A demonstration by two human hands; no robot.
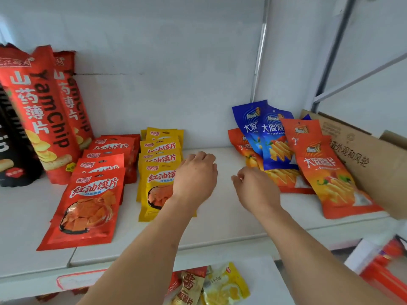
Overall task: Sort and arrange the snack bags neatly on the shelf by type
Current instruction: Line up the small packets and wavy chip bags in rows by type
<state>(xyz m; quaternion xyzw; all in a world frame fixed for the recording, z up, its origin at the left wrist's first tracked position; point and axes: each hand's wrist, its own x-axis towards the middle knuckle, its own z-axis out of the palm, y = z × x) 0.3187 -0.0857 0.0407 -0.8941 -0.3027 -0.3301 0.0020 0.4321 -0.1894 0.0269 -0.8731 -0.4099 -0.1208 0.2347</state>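
On the white shelf (pixel 220 219) lie a row of red snack bags (pixel 88 208) and, to their right, a row of yellow snack bags (pixel 154 170). My left hand (pixel 195 175) hovers at the right edge of the yellow row, its fingers loosely curled and holding nothing. My right hand (pixel 255 188) is out over the bare shelf, fingers loosely bent, empty, just left of a mixed pile. In that pile blue bags (pixel 271 137) lean over orange bags (pixel 328 175).
Tall red Yam Chip bags (pixel 41 111) and a black bag (pixel 11 150) stand at the far left. A cardboard box (pixel 372 159) sits at the right end of the shelf. Loose snack bags (pixel 209 287) lie on the shelf below.
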